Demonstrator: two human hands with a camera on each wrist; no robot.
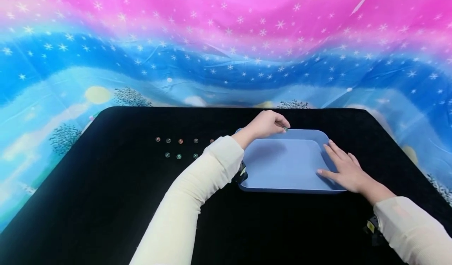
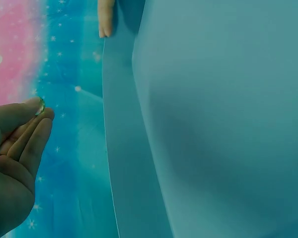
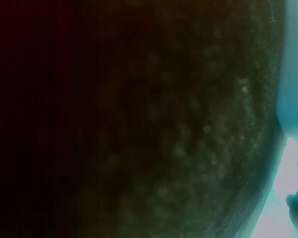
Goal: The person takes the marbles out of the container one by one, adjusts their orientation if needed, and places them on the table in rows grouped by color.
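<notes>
My left hand is over the back rim of a light blue rectangular tray. Between thumb and fingertips it pinches a small clear glass marble with green in it. In the head view that marble overlaps the tray's back edge. My right hand rests at the tray's right side, fingers spread and straight, thumb reaching over the inside. Its fingertips show at the tray's edge in the left wrist view. The right wrist view is mostly a dark blur, with the tray at its right edge.
Left of the tray, several marbles lie in two rows on the black tablecloth, some partly behind my left sleeve. A patterned pink and blue backdrop hangs behind the table. A dark wrist device is by my right sleeve.
</notes>
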